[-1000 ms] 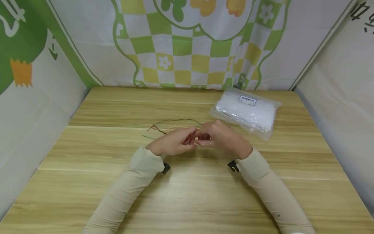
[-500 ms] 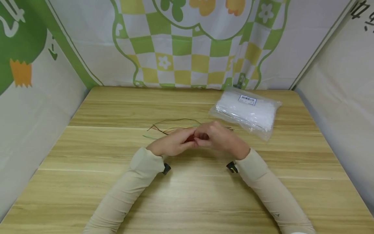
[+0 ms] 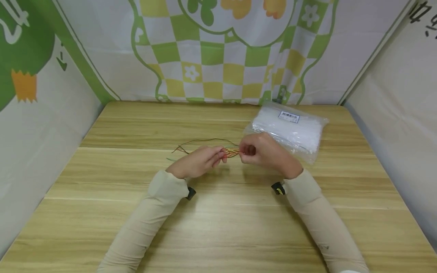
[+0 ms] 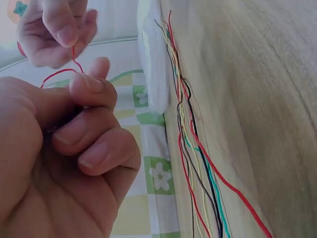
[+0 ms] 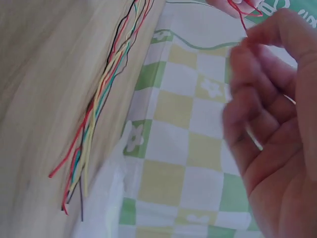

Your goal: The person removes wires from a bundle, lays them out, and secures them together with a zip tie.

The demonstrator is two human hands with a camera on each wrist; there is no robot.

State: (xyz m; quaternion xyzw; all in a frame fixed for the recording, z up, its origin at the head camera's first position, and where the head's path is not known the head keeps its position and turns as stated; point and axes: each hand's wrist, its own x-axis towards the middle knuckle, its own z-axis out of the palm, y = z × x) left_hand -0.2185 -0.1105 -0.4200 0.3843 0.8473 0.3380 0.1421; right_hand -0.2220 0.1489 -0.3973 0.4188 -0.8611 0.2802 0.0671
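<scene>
A thin red wire (image 4: 58,72) runs between both hands, raised off the table. My left hand (image 3: 198,161) pinches it between thumb and index finger, the other fingers curled, and a loop of the wire bends beside the thumb in the left wrist view. My right hand (image 3: 264,151) pinches the same wire between thumb and fingertips, a short stretch away from the left. Below the hands lies a loose bundle of thin red, black, yellow, green and brown wires (image 5: 106,82) on the table. In the head view the hands partly cover this bundle.
A clear plastic bag (image 3: 290,131) full of white material, with a barcode label, lies at the back right, close behind the right hand. The wood-grain table (image 3: 218,227) is bordered by fabric walls, with a checked curtain (image 3: 235,76) at the back.
The hands were close together with fingertips nearly touching. Now they have drawn apart, the right hand moving rightward, and wires show in the gap between them.
</scene>
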